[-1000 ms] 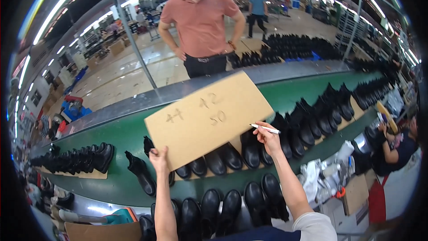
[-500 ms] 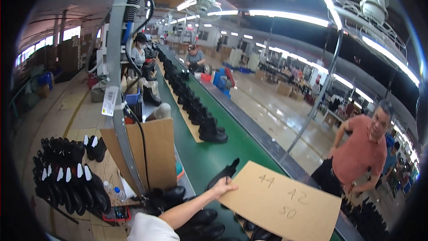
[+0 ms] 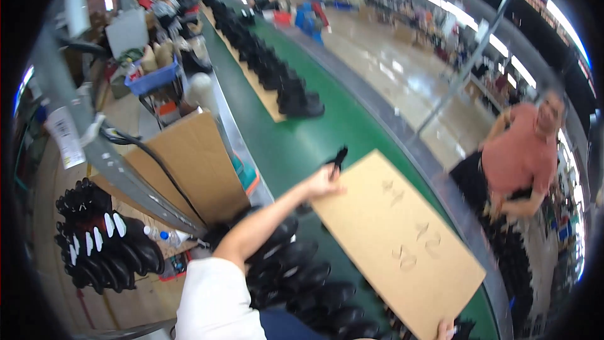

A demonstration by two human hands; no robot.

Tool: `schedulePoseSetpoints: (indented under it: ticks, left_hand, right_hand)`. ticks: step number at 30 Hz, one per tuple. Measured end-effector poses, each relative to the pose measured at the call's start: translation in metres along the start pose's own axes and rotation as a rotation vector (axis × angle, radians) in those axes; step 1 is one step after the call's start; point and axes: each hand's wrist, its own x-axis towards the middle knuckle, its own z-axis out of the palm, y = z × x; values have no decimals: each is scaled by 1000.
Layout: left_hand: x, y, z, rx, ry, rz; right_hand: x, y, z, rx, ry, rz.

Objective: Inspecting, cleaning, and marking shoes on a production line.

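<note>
Head view: still pinching brown card [image 3: 390,233] over green belt [image 3: 286,151] with left hand [image 3: 322,182], now showing right hand [image 3: 446,329] too at card's near end, grip hard to tell, so not put down.

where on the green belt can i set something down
The widest bare patch is on the green belt, between the far boot row and the left hand holding the cardboard sheet. A narrower bare strip runs between that row and the grey metal rim. It is crowded nearer the body, where the near boots pack in by the left forearm.
</note>
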Motion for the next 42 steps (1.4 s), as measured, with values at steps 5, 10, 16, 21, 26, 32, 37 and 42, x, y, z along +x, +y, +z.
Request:
schedulePoseSetpoints:
  ticks: [5, 10, 16, 21, 26, 32, 37, 42]
  left_hand:
    - [50, -57, -58, -217, 616, -128]
    - [35, -121, -49, 248, 583, -239]
    - [40, -127, -31, 502, 397, -159]
    - [40, -157, -17, 432, 337, -227]
    - [51, -174, -1, 528, 457, -300]
    - [45, -173, 13, 504, 313, -366]
    - [48, -172, 47, 578, 333, -363]
    - [44, -173, 53, 562, 284, -307]
  right_hand:
    - [24, -34, 50, 286, -8, 53]
    - [97, -92, 129, 219, -64, -107]
    - [220, -155, 255, -142, -359, -507]
    - [250, -168, 331, 55, -244, -586]
    - [274, -128, 347, -108, -400, -612]
    - [284, -134, 381, -601, -785, -1074]
    - [283, -97, 434, -1137, -1052, -1379]
    - [292, -9, 465, -1156, -1095, -1454]
